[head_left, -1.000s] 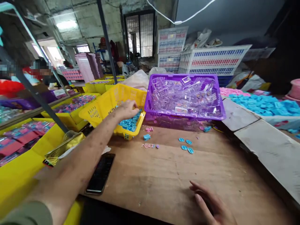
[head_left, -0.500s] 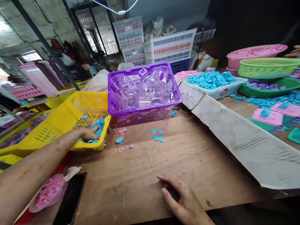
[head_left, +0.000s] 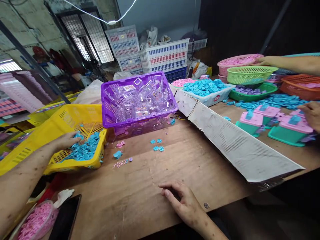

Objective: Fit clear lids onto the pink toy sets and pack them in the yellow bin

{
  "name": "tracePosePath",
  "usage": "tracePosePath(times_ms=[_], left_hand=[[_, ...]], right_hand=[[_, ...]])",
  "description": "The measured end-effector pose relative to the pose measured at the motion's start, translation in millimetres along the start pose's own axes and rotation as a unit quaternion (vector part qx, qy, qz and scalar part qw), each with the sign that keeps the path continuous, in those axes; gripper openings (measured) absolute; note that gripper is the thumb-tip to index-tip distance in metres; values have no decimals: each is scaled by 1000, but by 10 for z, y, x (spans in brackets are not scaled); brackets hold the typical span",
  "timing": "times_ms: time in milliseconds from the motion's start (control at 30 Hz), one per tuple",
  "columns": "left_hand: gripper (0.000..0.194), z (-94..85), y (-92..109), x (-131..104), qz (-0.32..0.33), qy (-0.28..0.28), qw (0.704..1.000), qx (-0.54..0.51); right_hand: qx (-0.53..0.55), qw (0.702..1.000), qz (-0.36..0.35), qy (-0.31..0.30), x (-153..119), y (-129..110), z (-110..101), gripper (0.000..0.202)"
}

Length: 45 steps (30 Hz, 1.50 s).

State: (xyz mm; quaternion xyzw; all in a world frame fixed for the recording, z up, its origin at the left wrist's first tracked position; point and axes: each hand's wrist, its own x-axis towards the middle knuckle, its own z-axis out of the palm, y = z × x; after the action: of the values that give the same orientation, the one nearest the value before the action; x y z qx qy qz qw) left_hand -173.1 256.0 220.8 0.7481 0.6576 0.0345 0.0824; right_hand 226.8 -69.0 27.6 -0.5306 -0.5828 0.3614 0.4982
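A workshop with a barred window [head_left: 86,33] lies behind a bare wooden table [head_left: 140,203]. The left hand [head_left: 66,140] reaches into the yellow basket [head_left: 86,111], at the heap of blue pieces [head_left: 86,150] in its near end. A piece shows at the fingertips, but the view is too coarse to tell whether they grip it. The right hand [head_left: 183,201] is bare of any load, low over the table, fingers loosely bent and thumb a little apart. To do this reach well, I would pinch from the top of the heap, keep the wrist above the basket's near rim and lift before drawing back, lest pieces spill. The purple basket [head_left: 125,122] of clear cases [head_left: 142,100] stands close on the right, so a sideways swing could knock it. Below the left forearm, a tub [head_left: 37,221] of pink bits and a phone [head_left: 65,218] crowd the way back. Four blue discs [head_left: 156,148] lie mid-table, best not brushed. A cardboard strip [head_left: 220,143] bounds the right side; past it, a co-worker's hand [head_left: 312,113] is beside pink-lidded boxes [head_left: 287,130].
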Motion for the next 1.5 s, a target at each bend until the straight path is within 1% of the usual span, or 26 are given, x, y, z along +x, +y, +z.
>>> tracePosePath(times_ms=[67,100,167,200,233,267,300,367,433,500,533,567,600,667,700,767,800,867,900,967,1033,1133,1200,1333,1433,1500], left_hand=[[68,-119,141,-124,-4,0,999,-41],[62,-157,248,-201,4,-3,998,-67],[53,-135,528,-381,49,-9,995,-92],[49,-57,692,-481,82,-14,993,-89],[45,72,864,-585,120,-18,989,-79],[40,250,1038,-692,168,-23,983,-64],[36,470,1209,-800,215,-25,975,-56],[23,992,1521,-1009,295,-16,954,-43],[13,1522,1759,-1184,304,-2,952,-42],[15,1949,1892,-1305,309,1,950,-47],[17,2102,1919,-1345,313,5,948,-51],[19,2210,1922,-1375,319,12,946,-54],[22,2274,1904,-1397,325,23,944,-59],[36,2296,1825,-1432,333,46,939,-71],[45,2269,1771,-1448,339,51,936,-83],[58,2188,1644,-1471,367,34,922,-121],[60,2151,1574,-1479,381,22,913,-144],[57,2104,1430,-1497,395,5,901,-180],[51,2097,1362,-1514,392,2,900,-189],[34,2106,1249,-1574,373,3,908,-190],[25,2129,1174,-1659,358,11,915,-188],[25,2148,1112,-1778,345,36,918,-193],[25,2143,1086,-1825,328,40,923,-196],[24,2116,1042,-1852,290,48,936,-191],[23,2105,1017,-1853,295,46,941,-162],[21,2107,999,-1846,296,52,944,-136]], right_hand=[[7,1000,-2,-3,10,-3,-7,33],[9,1000,-2,-4,14,0,-9,33],[14,1000,-3,-6,24,16,-2,31],[17,1000,-3,-4,30,29,8,30],[18,1000,-3,-1,36,45,23,29],[19,1000,-3,6,42,62,44,28],[19,1000,-4,17,50,79,72,28],[3,999,-7,42,66,103,150,34],[-45,996,-26,67,86,108,251,54],[-111,989,-60,75,117,98,358,75],[-140,985,-78,69,136,93,406,82],[-164,981,-91,57,156,89,447,87],[-181,978,-99,42,175,88,477,90],[-202,974,-98,11,200,98,509,91],[-208,973,-97,2,206,110,511,87],[-210,973,-96,-6,209,151,495,70],[-207,973,-98,-5,211,180,481,61],[-197,975,-106,5,211,241,440,55],[-194,975,-111,14,205,266,413,56],[-204,970,-124,39,171,294,348,54],[-234,962,-132,56,110,294,282,45],[-271,952,-133,49,26,269,218,29],[-282,949,-134,44,5,249,213,25],[-318,938,-130,44,25,183,285,32],[-372,921,-119,14,32,119,378,39],[-394,911,-122,-6,21,96,424,36]])
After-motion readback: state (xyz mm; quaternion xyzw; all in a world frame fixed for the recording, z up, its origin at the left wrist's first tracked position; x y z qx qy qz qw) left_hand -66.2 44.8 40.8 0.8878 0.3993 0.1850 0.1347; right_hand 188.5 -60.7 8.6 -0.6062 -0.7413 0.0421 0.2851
